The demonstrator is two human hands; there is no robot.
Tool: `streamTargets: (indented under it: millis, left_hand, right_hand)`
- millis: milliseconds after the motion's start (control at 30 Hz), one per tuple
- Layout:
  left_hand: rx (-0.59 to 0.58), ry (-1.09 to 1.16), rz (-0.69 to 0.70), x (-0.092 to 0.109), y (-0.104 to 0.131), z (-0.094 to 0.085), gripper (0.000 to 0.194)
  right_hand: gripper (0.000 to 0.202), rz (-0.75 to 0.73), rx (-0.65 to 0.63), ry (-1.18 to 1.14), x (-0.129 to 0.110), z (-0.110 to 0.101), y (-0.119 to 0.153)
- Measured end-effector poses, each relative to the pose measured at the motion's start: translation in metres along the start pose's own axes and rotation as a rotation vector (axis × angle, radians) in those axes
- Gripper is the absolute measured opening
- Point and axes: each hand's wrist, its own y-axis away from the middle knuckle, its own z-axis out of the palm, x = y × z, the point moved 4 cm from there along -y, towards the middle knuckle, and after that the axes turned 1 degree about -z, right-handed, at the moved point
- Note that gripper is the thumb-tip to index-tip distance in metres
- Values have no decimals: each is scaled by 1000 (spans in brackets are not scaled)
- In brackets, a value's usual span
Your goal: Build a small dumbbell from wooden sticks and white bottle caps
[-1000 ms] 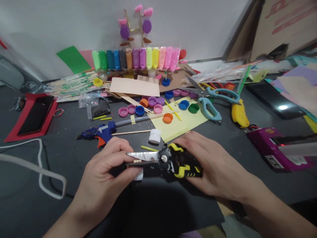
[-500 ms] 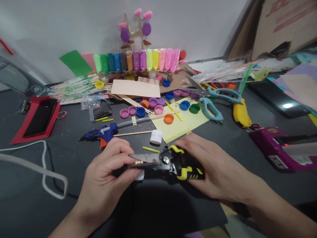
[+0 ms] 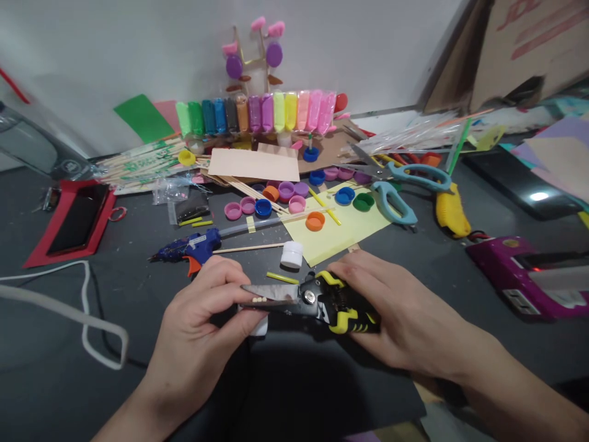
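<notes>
Cutter (image 3: 309, 297): slightly right and lower in view than in the first frame; desk things have shifted right too, so mostly camera movement. Blades parted narrowly; likely stiff, firm, fairly heavy, best held by the grips, clear of the edges.
Right hand (image 3: 405, 313): wrapped round the cutter's black-and-yellow grips.
Left hand (image 3: 197, 331): finger and thumb pinched at the blade tips, around pale stick ends (image 3: 259, 300); its hidden side cannot be told.
Pale stick ends: between the blades, probably light, stiff and prone to roll; a pinch behind the ends, off the blades, seems best.
White tub (image 3: 292, 254): upright beyond the cutter, likely light.
Glue gun (image 3: 202, 242): lying beyond the left hand.
Clay packets (image 3: 278, 112): lined up farther back, probably soft.
</notes>
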Motion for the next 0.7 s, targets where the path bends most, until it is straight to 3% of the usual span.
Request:
streamTargets:
  millis: [300,400,533,700]
  left_hand:
    - [-19,90,-92,-3,1,3,20]
    - [-13,78,-51,0,3,2,20]
    - [27,75,11,4,5,-2,18]
    - [82,8,74,8,5,-6,19]
  right_hand:
    - [32,-57,51,124,-3,-2,1]
    - [30,-66,87,167,-3,-2,2]
    - [31,13,128,60,0,-2,-2]
    - [35,9,91,-8,-3,-2,-6]
